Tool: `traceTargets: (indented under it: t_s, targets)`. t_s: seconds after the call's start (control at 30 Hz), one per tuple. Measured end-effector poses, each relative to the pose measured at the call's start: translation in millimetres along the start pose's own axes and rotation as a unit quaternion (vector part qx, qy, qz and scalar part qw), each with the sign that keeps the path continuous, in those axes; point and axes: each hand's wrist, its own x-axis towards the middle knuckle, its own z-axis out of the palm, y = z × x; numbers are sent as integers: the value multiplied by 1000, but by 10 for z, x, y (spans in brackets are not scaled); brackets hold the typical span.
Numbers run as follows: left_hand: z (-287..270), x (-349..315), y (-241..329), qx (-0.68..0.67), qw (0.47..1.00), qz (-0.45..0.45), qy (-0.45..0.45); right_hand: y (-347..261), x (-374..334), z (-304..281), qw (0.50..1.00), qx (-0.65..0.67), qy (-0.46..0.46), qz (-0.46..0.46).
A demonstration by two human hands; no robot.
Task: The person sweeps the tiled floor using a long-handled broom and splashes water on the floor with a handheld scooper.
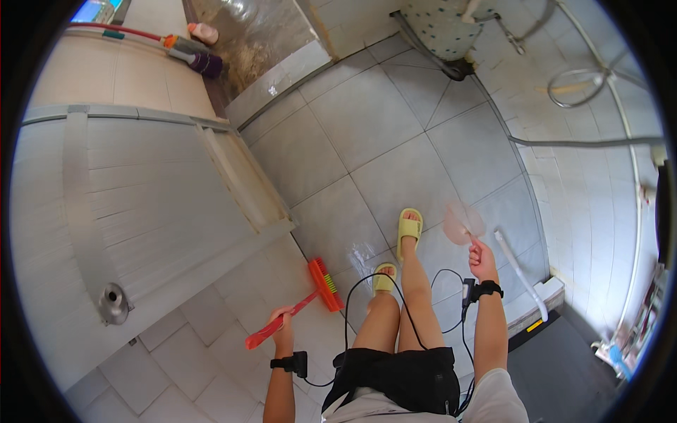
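Note:
My left hand (pixel 283 321) is wrapped round the handle of a red scrub brush (pixel 325 285), whose head with red and yellow-green bristles hangs near the lower edge of the wall. In my right hand (pixel 483 261) is the short handle of a pale pink, see-through water dipper (pixel 462 223), held over the floor; its bowl is blurred and I cannot tell if there is water in it. A whitish wet patch (pixel 362 259) shows on the grey tiled floor (pixel 395 162), beside my feet in yellow slippers (pixel 410 227).
A white pipe (pixel 520 275) leans at the right. Cables hang from the dark bands on my wrists. On the left is a grey counter (pixel 155 190) with a metal drain (pixel 113 303). Past the floor, a raised sill (pixel 282 81) edges a wet area. A grey hose (pixel 585 143) runs along the right wall.

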Motion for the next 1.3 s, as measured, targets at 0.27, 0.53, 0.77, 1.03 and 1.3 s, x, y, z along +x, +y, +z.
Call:
traceTargets:
  t_s: [0.27, 0.53, 0.77, 1.03, 1.3]
  targets:
    - [-167, -334, -179, 6, 990, 56, -131, 851, -1558, -1418, 987, 63, 115, -90]
    - [143, -407, -149, 66, 949, 46, -306, 2215, -2859, -2620, 981, 194, 18, 14]
    - [579, -707, 54, 81, 916, 134, -369, 3317, -3513, -3424, 889, 419, 103, -153]
    - [574, -1642, 123, 172, 841, 278, -432, 4460, -4546, -5108, 737, 509, 312, -318]
    - [753, -2635, 244, 356, 574, 681, -284, 5729, -4643, -8049, 703, 297, 607, -221]
